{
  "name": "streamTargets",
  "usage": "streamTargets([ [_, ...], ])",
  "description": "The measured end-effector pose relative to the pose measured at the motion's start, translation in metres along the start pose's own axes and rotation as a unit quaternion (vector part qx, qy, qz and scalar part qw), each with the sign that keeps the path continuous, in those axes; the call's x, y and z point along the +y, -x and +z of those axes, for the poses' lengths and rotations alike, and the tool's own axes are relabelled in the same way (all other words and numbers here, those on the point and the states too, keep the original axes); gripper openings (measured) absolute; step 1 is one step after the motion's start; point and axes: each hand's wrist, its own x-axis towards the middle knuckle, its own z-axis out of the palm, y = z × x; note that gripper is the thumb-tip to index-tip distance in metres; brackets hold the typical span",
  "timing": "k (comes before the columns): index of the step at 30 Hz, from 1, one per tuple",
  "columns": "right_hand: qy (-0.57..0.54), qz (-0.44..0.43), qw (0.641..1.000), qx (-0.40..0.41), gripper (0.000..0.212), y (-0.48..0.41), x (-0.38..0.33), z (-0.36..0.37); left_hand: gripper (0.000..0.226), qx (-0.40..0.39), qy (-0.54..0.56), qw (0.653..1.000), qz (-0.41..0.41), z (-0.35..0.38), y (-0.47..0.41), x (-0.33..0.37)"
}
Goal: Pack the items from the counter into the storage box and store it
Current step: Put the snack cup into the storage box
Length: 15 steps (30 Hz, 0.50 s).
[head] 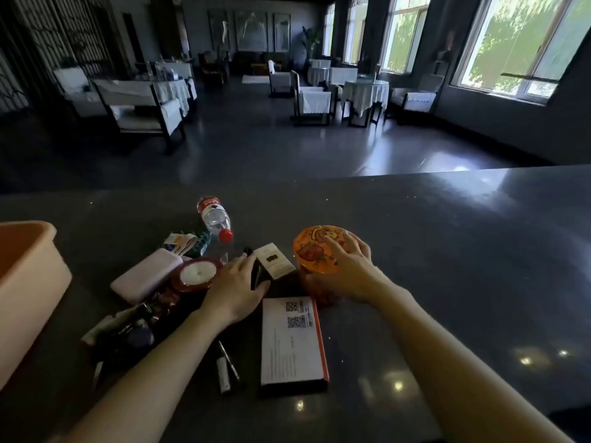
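A pink storage box (28, 282) stands open at the left edge of the dark counter (447, 251). My right hand (347, 270) grips an orange round tub (311, 254) from the top and side. My left hand (236, 290) closes around a black and white carton (271, 262) in the middle. Around them lie a water bottle (216, 219) on its side, a pale power bank (144, 278), a red-rimmed round tin (196, 273), a white box with an orange edge (292, 340), pens (227, 366) and dark pouches (134, 334).
Small packets (187, 244) lie beside the bottle. The counter stretches away to the right with light reflections on it. Beyond its far edge is a dim dining room with covered tables and chairs (313, 100) and bright windows (518, 46) on the right.
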Motion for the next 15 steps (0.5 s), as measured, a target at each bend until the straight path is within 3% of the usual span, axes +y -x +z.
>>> streamTargets([
  [4,0.058,0.0,0.998,0.008,0.092,-0.017,-0.012,0.016,0.073,-0.007,-0.026,1.0,-0.002,-0.006,-0.024,-0.013],
  [8,0.072,-0.014,0.994,0.086,0.073,-0.026,-0.005,0.017,0.073,0.0,-0.04,0.999,0.0,-0.013,-0.042,-0.022],
  [15,-0.034,-0.057,0.981,0.182,0.045,-0.026,-0.017,-0.002,0.074,0.029,-0.064,0.997,-0.013,-0.037,-0.032,-0.036],
])
